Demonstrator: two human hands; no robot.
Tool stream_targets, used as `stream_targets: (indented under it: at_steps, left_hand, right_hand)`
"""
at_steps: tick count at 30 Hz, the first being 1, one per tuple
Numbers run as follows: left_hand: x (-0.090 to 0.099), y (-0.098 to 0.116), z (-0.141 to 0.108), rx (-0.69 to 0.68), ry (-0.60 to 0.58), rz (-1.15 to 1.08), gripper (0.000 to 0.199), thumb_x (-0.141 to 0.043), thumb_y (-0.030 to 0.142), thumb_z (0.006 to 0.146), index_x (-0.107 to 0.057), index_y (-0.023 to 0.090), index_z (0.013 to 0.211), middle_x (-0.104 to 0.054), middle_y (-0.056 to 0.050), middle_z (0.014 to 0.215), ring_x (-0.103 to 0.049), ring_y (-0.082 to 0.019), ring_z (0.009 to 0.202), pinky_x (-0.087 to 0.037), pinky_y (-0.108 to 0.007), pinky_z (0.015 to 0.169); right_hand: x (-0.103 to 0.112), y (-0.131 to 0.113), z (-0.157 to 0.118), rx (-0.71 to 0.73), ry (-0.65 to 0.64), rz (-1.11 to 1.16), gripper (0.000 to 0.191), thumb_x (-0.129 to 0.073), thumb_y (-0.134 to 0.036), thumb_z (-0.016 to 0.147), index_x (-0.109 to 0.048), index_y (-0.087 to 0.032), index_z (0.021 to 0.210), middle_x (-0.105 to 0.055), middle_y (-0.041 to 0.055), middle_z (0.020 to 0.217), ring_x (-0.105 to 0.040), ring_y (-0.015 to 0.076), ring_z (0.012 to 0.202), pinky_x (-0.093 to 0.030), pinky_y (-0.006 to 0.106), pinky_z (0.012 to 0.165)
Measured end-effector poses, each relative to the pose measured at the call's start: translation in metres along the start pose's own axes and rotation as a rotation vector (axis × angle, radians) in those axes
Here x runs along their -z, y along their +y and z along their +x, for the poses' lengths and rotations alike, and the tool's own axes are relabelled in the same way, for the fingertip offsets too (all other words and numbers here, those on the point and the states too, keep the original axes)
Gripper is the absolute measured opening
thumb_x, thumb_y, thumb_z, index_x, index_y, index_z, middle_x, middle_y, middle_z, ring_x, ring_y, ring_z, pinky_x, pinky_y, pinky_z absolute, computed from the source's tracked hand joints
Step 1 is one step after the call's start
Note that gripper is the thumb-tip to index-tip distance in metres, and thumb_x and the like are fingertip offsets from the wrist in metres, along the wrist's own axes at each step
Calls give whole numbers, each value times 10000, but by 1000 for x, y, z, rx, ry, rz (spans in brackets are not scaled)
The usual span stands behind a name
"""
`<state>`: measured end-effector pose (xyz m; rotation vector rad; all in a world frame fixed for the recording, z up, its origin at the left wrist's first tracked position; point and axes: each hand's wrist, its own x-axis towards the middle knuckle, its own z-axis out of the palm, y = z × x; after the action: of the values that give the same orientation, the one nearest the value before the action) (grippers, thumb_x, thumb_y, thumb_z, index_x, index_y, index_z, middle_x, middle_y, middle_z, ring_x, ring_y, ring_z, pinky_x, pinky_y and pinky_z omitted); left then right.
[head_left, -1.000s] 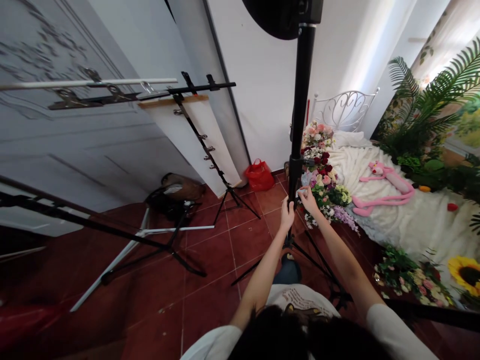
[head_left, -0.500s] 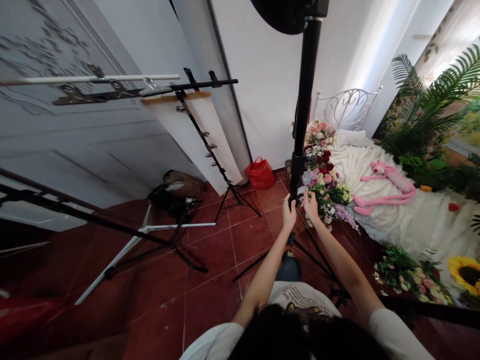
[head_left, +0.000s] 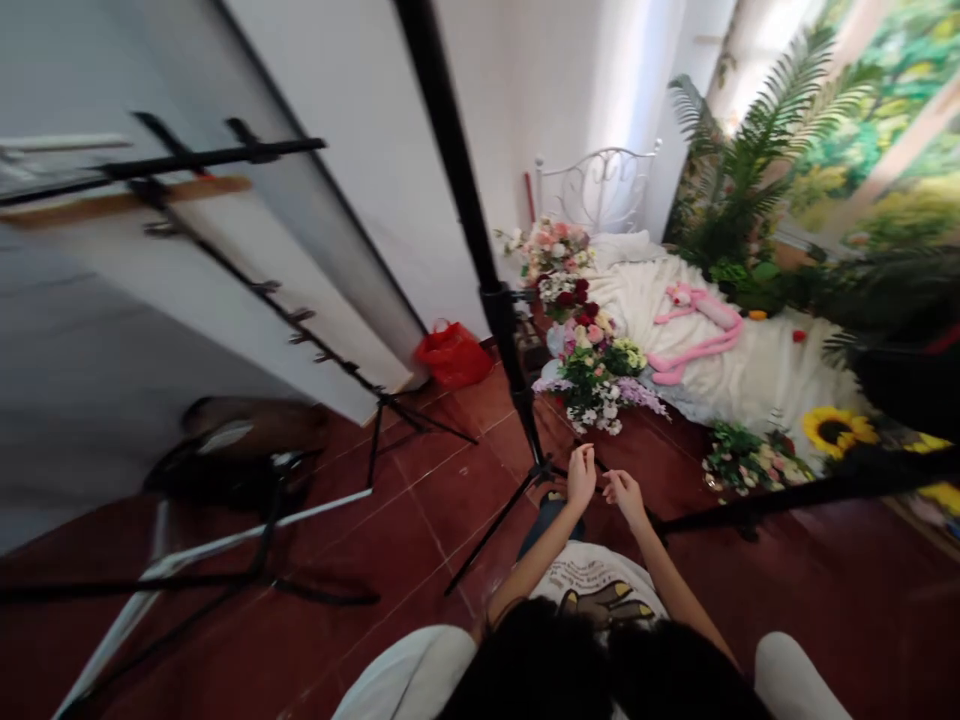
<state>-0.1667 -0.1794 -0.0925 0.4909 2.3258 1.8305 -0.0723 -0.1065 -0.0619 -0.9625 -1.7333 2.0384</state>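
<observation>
Head view: hands (head_left: 581,479) (head_left: 625,497) curl loosely, grip unclear, beside a black stand (head_left: 474,215); shirt lettering (head_left: 583,569) is illegible.

Ahead and right of the hands (head_left: 582,482), a pink plush toy (head_left: 718,318) lies on a white blanket (head_left: 776,368), with flowers (head_left: 594,334) beside it. Ahead and left, a red bag (head_left: 454,356) sits on the tiled floor (head_left: 420,500).

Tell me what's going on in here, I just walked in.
A person holds both hands, left and right, close together but apart, beside a black stand. Neither seems to grip its pole; anything small in the fingers can't be made out. Beyond, a pink plush toy lies on a white blanket, with flowers alongside.
</observation>
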Motion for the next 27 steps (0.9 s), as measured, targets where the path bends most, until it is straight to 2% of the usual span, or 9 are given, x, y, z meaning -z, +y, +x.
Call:
stream_targets:
  at_steps: [4, 7, 10, 12, 14, 17, 19, 24, 27]
  left_hand:
    - [-50, 42, 1, -127, -242, -40, 408, -339, 484, 945, -571, 183, 1094, -602, -110, 1085, -563, -200, 1064, -413, -395, 990]
    - [-94, 77, -12, -249, -439, -88, 396, -335, 457, 955, -566, 175, 1111, -597, -109, 1088, -557, -190, 1062, -412, -384, 988]
    - [-135, 108, -39, -376, -659, -159, 381, -348, 433, 956, -558, 176, 1142, -589, -110, 1122, -549, -189, 1073, -417, -375, 984]
    - [-157, 126, -59, -443, -813, -205, 372, -376, 426, 948, -552, 186, 1171, -581, -106, 1160, -537, -195, 1103, -408, -380, 1002]
    - [-174, 140, -77, -442, -936, -225, 374, -396, 425, 939, -541, 190, 1192, -589, -102, 1159, -539, -204, 1106, -406, -387, 1007]
    - [-186, 151, -91, -338, -1034, -238, 374, -378, 420, 943, -529, 182, 1189, -621, -91, 1079, -576, -195, 1033, -442, -368, 961]
    - [-188, 154, -92, -302, -1064, -257, 363, -377, 418, 942, -538, 181, 1166, -634, -75, 1027, -596, -179, 965, -469, -337, 912]
    - [-187, 151, -85, -276, -1109, -256, 391, -424, 469, 910, -569, 186, 1138, -657, -36, 891, -613, -148, 784, -510, -275, 768]
    - [-190, 147, -82, -264, -1104, -269, 430, -449, 495, 891, -584, 178, 1147, -678, -43, 919, -630, -151, 785, -519, -274, 753]
  right_hand:
    - [51, -4, -21, -26, 296, 140, 515, -662, -650, 613, -630, -163, 777, -591, -11, 487, -508, 106, 382, -395, 211, 392]
    - [89, -12, -42, -16, 466, 344, 505, -636, -653, 669, -622, -175, 833, -598, -16, 517, -522, 106, 403, -417, 214, 410]
    - [118, -19, -68, 50, 545, 611, 413, -558, -606, 786, -599, -200, 849, -594, -14, 553, -553, 118, 457, -459, 234, 461]
    - [129, -23, -84, 61, 579, 747, 329, -555, -538, 819, -571, -211, 792, -568, -20, 542, -541, 117, 457, -456, 236, 464]
    - [134, -26, -97, 56, 606, 837, 282, -570, -480, 826, -535, -216, 731, -537, -31, 526, -514, 110, 442, -443, 233, 458]
    - [137, -30, -111, 90, 611, 932, 264, -551, -450, 845, -518, -219, 721, -509, -38, 536, -501, 106, 459, -444, 227, 474]
    - [140, -33, -116, 108, 567, 989, 260, -534, -451, 859, -526, -217, 745, -497, -40, 554, -495, 100, 474, -442, 215, 478]
    - [145, -41, -117, 109, 403, 1059, 280, -522, -441, 877, -499, -211, 719, -417, -64, 531, -390, 75, 405, -356, 171, 370]
    - [147, -41, -112, 186, 396, 1117, 258, -556, -371, 868, -481, -209, 682, -357, -88, 477, -328, 54, 358, -310, 134, 325]
